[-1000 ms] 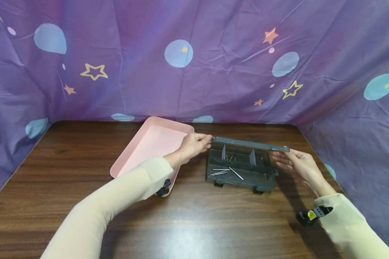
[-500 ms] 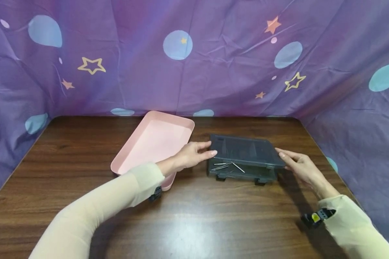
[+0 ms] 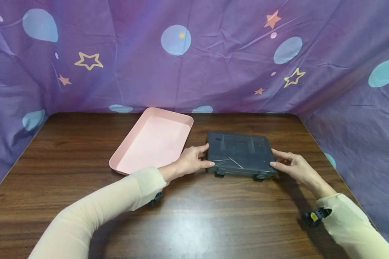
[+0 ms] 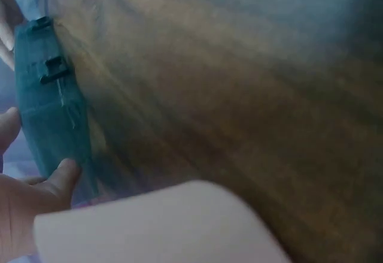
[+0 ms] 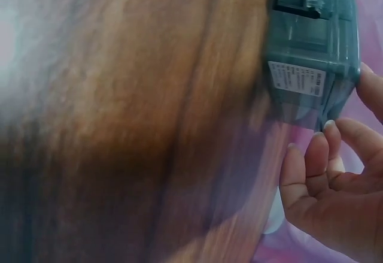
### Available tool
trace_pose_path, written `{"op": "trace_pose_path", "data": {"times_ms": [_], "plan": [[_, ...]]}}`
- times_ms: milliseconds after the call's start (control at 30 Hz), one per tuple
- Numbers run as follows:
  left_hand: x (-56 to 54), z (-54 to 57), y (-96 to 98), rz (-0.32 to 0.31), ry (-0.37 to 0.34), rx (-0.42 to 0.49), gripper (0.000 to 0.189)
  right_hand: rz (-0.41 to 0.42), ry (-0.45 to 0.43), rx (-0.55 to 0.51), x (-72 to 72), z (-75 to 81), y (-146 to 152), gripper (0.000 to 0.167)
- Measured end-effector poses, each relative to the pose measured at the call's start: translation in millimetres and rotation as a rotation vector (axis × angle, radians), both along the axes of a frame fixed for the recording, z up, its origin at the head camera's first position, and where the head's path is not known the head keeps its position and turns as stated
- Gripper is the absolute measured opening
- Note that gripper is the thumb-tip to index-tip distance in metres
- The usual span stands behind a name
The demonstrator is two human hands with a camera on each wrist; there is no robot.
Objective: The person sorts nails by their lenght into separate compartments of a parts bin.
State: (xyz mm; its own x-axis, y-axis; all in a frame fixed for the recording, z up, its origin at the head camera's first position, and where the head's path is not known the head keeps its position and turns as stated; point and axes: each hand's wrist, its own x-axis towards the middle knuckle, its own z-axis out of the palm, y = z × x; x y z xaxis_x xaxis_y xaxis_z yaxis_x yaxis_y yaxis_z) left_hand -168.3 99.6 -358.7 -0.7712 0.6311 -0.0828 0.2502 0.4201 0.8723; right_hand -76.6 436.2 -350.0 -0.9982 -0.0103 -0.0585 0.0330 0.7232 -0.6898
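Observation:
A dark, see-through plastic compartment box sits on the table with its lid down over the base. Several thin metal pins show through the lid near the front left. Two latches hang unfastened along the front edge, seen as dark clips in the left wrist view. My left hand holds the box's left end, thumb at the front corner and fingers further back. At the opposite end my right hand grips the side between thumb and fingers. A white printed label shows on that end in the right wrist view.
A shallow pink tray lies left of the box, partly behind my left forearm. The brown wooden table ends at a purple curtain with stars and blue spots, hanging behind and along both sides.
The lid, raised at first, has swung down toward the front onto the base. Both hands have come down with it to the box's ends. The pink tray stays in place.

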Motion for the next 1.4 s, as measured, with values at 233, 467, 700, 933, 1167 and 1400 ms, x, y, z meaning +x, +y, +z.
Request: {"op": "trace_pose_path", "data": {"times_ms": [233,467,700,933,1167,1400], "plan": [[4.0,-4.1,1.6,-0.003,0.027,0.002,0.07,0.034,0.019,0.081,1.7,-3.6,1,0.059],[4.1,-4.1,0.1,-0.042,0.077,-0.039,0.072,0.117,0.015,0.065,1.6,-5.4,1,0.065],[8.5,-11.2,3.3,-0.022,0.246,-0.102,0.084,0.16,-0.025,0.127,2.6,1.4,-1,0.078],[14.5,-15.9,6.3,0.044,0.313,-0.106,0.085,0.145,0.019,0.309,1.5,2.5,-7,0.088],[19.9,-23.4,8.1,0.073,0.328,-0.094,0.086,0.158,0.216,0.402,5.7,-6.0,-13,0.09],[22.5,-25.1,11.5,0.104,0.315,-0.112,0.085,0.141,0.334,0.436,9.3,-13.8,-15,0.093]]}}
